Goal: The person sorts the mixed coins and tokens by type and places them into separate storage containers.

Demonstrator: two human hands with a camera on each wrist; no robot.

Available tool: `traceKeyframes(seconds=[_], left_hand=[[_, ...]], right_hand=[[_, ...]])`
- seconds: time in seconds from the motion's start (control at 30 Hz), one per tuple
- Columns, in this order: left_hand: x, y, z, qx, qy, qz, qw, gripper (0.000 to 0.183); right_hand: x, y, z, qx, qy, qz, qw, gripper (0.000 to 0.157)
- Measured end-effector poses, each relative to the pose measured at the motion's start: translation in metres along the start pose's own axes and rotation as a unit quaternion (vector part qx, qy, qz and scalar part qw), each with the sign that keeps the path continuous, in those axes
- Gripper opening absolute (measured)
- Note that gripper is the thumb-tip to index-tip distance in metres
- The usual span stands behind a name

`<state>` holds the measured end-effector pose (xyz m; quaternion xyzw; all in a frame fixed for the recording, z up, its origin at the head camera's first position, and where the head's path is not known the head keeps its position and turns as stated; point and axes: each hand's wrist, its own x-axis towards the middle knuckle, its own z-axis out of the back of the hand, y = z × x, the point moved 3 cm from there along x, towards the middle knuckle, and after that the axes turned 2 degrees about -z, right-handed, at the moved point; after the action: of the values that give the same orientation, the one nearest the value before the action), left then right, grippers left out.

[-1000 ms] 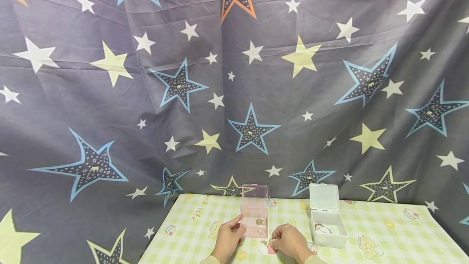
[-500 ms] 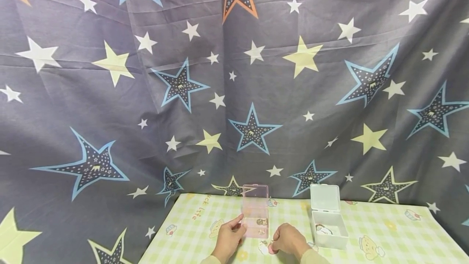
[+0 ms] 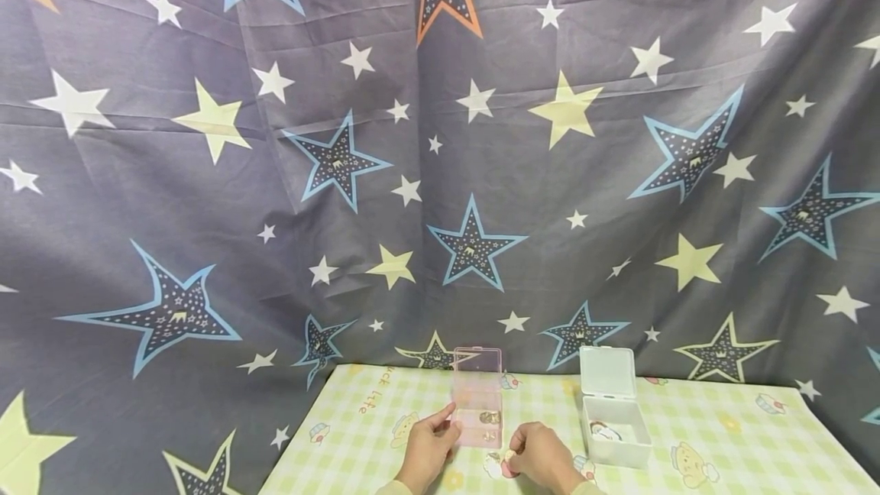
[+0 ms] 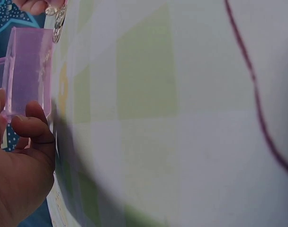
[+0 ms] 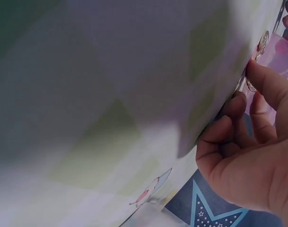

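Observation:
My left hand (image 3: pixel 428 449) holds a pink see-through box (image 3: pixel 467 434) at its left side, thumb and fingers at the wall. The box's lid stands up, and small gold-coloured pieces (image 3: pixel 490 418) lie inside at its right. In front of the box my right hand (image 3: pixel 543 455) pinches a small gold-coloured piece (image 5: pixel 250 85) low over the cloth; the fingers hide most of it, and I cannot tell its kind. Just left of those fingertips, an ornate gold-coloured oval piece (image 4: pixel 59 23) lies on the cloth.
To the right stands a white box (image 3: pixel 619 445) with its lid raised and a white item with a dark reddish edge (image 3: pixel 605 431) inside. A green-checked cloth (image 3: pixel 777 457) covers the table. Behind it hangs a grey star-patterned curtain (image 3: pixel 385 212).
My right fingertips shift slightly in the same spot, and a bit of the gold-coloured piece shows at them again. The left hand and both boxes stay put.

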<state>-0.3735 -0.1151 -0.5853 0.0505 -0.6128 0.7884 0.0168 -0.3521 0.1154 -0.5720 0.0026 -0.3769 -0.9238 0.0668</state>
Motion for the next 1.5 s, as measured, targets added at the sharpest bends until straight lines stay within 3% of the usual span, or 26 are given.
traceKeyframes(seconds=[0.27,0.63,0.9,1.27,1.5], left_hand=[[0.0,0.0,0.0,-0.002,0.005,0.0,1.0,0.05],[0.0,0.002,0.001,-0.001,0.014,0.0,0.9999,0.051],[0.001,0.004,-0.001,-0.005,-0.001,-0.005,1.0,0.049],[0.001,0.003,-0.001,-0.006,-0.005,0.005,1.0,0.049],[0.001,0.004,-0.001,-0.01,-0.003,0.005,0.9999,0.05]], right_hand=[[-0.001,-0.003,-0.001,0.016,-0.003,0.03,0.999,0.023],[-0.003,-0.005,-0.001,0.075,0.045,0.089,0.992,0.01],[-0.003,-0.007,-0.002,0.093,0.057,0.117,0.987,0.008],[-0.002,-0.01,-0.001,0.128,0.084,0.095,0.984,0.008],[-0.002,-0.01,-0.001,0.119,0.092,0.084,0.985,0.006]])
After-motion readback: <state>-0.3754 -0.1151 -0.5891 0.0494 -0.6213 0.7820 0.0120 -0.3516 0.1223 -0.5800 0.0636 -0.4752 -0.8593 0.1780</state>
